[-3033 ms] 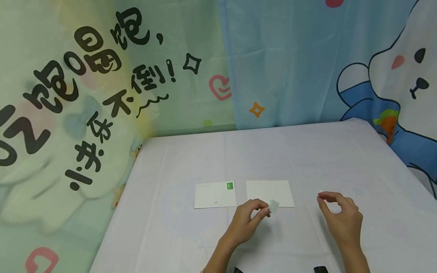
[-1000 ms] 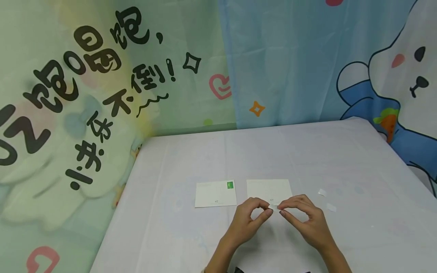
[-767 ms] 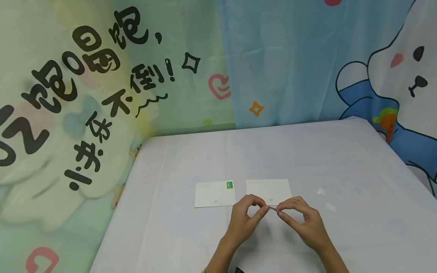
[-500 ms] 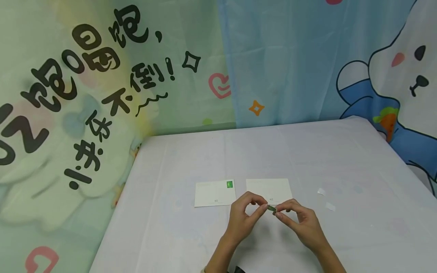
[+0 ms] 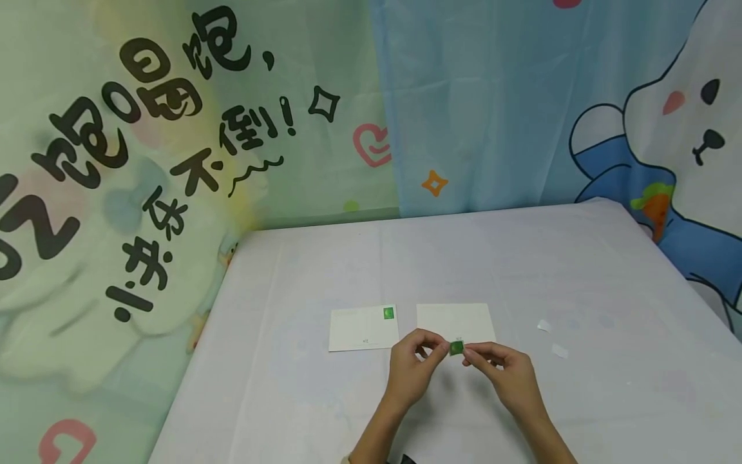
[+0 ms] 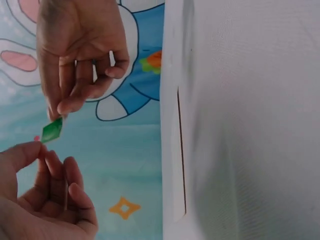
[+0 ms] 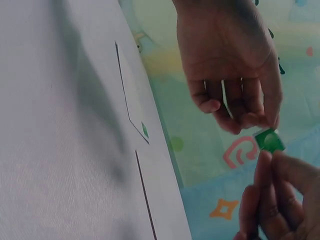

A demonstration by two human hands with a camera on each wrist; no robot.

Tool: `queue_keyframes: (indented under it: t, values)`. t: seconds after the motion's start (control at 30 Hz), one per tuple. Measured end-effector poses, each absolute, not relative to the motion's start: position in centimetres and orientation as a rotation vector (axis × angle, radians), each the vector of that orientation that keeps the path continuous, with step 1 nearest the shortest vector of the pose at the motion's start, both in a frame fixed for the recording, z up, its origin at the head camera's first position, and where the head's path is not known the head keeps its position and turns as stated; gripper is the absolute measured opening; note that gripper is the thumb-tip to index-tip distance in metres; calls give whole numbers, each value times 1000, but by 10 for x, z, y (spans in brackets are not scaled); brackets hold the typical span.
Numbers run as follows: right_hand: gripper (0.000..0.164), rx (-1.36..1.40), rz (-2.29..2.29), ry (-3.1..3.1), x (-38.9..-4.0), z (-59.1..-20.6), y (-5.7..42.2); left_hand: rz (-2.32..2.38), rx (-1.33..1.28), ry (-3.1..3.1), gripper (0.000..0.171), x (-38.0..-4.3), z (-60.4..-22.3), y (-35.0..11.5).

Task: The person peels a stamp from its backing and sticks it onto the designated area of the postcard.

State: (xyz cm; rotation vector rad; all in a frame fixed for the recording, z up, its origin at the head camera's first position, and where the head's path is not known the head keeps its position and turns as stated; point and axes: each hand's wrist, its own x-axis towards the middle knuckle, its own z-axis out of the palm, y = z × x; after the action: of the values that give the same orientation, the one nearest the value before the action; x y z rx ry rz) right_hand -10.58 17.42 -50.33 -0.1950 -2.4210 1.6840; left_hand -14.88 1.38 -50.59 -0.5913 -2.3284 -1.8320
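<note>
A small green postage stamp (image 5: pixel 456 348) with a pale edge is held up between both hands, its green face toward the head camera. My left hand (image 5: pixel 415 366) pinches one edge between thumb and forefinger. The opposite edge is pinched by my right hand (image 5: pixel 507 379). In the right wrist view, the stamp (image 7: pixel 270 141) spans the fingertips of both hands. Just behind them lies a white envelope or card (image 5: pixel 455 320), its front edge partly hidden by the hands. To its left lies a similar white card (image 5: pixel 356 334) bearing a green stamp (image 5: pixel 388 313) at its upper right corner.
Two small scraps of white paper (image 5: pixel 560 351) lie on the white tablecloth (image 5: pixel 580 270) to the right. A printed curtain (image 5: pixel 464 116) hangs behind the table and at both sides.
My right hand has come in from the right and now pinches the piece, which has turned from its pale back to its green face. Two white scraps now lie at right.
</note>
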Motion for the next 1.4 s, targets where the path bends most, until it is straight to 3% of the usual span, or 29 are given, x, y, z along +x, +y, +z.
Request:
queue_keyframes:
  t: [0.23, 0.47, 0.6, 0.9, 1.4]
  values:
    - [31, -413, 1667, -2513, -107, -494, 170, -1951, -395, -2427, 14, -150, -507, 17]
    - [19, -335, 1395, -2542, -111, -513, 176, -1944, -371, -2453, 14, -155, -515, 22]
    - [13, -309, 1255, -2513, -112, -502, 175, -1914, -370, -2477, 12, -161, -518, 30]
    - [9, -224, 896, -2413, -135, -508, 187, -1786, -427, -2514, 11, -195, -521, 58]
    - [17, -468, 1027, -2416, -178, -527, 216, -1586, -393, -2717, 15, -249, -535, 95]
